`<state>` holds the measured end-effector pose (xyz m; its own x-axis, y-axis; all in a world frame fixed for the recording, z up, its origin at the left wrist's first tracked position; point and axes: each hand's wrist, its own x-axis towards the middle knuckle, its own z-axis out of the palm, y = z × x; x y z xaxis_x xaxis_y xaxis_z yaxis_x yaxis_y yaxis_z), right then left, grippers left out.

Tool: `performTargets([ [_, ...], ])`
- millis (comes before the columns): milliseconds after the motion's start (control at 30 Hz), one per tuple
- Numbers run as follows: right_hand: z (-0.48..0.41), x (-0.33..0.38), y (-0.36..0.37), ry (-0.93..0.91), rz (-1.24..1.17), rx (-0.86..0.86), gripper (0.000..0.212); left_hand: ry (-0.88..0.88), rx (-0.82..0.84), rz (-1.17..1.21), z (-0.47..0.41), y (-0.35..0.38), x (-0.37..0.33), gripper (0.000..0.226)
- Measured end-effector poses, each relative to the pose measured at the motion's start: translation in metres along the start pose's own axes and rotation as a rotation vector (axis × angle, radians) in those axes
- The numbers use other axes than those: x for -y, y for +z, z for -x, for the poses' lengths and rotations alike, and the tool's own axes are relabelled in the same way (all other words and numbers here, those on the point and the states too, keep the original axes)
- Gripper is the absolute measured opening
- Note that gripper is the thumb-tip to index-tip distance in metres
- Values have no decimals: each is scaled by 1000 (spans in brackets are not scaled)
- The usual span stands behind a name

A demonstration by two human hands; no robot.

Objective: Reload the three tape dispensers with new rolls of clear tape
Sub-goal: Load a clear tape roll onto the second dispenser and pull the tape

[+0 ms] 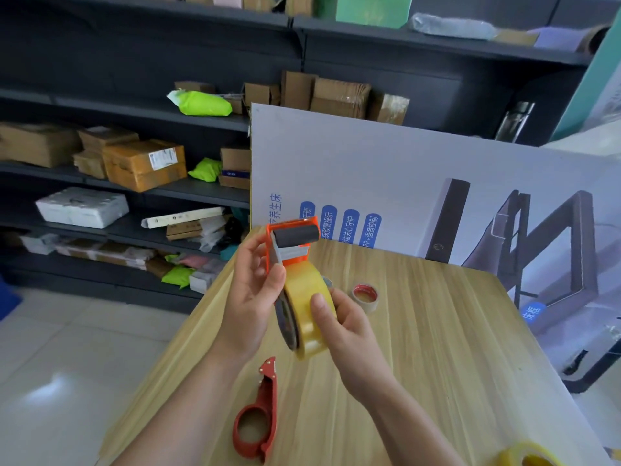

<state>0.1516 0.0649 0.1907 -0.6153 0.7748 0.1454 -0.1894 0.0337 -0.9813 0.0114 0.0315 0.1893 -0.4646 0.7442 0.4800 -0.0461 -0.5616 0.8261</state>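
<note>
I hold an orange tape dispenser [291, 242] with a black roller above the wooden table [437, 331]. A roll of yellowish clear tape [307, 307] sits on its hub. My left hand [250, 290] grips the dispenser's frame from the left, thumb near the roll. My right hand [339, 326] grips the roll from the right, thumb pressed on its outer face. A red dispenser [257, 415] with a bare ring lies flat on the table near me. A small roll with a red core [365, 295] stands behind my right hand. Another tape roll [527, 457] shows at the bottom right edge.
A large printed board [437, 183] leans upright along the table's far side. Dark shelves [134, 112] with cardboard boxes and parcels stand to the left and behind. White tiled floor [67, 364] lies left of the table edge.
</note>
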Motion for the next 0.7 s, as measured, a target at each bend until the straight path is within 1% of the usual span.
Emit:
performTargets([
  [33, 0, 3, 3, -8, 13, -18, 71, 40, 12, -46, 1, -1, -3, 39],
  [67, 0, 5, 6, -13, 14, -28, 77, 72, 25, -97, 2, -1, -6, 41],
  [100, 0, 6, 7, -15, 7, -32, 77, 86, 34, -146, 3, -1, -9, 43],
  [133, -1, 7, 7, -12, 3, -25, 73, 83, 35, -189, 2, -1, -10, 42],
  [200, -1, 6, 6, 8, -11, 22, 58, 37, 11, -255, 1, -1, -14, 40],
  [267, 1, 6, 6, 33, -42, 79, 43, -17, -13, -336, 1, -2, -17, 43],
  [333, 1, 5, 10, 32, -16, 86, 34, 20, -36, -477, 3, -6, -20, 40],
  [433, 1, 6, 15, 4, 33, 42, 30, 204, -72, -750, 6, -12, -27, 28],
  [500, 0, 8, 18, -19, 85, 20, 27, 284, -64, -902, 6, -16, -32, 25],
  [533, 0, 8, 19, -32, 118, 14, 23, 288, -52, -947, 5, -18, -34, 26],
  [600, 0, 9, 21, -52, 193, -9, 19, 228, -21, -987, 1, -21, -41, 23],
  [667, -1, 10, 22, -63, 269, -35, 20, 178, 19, -1007, -3, -25, -45, 17],
  [700, -1, 10, 23, -61, 296, -42, 21, 197, 38, -1049, -4, -25, -48, 15],
])
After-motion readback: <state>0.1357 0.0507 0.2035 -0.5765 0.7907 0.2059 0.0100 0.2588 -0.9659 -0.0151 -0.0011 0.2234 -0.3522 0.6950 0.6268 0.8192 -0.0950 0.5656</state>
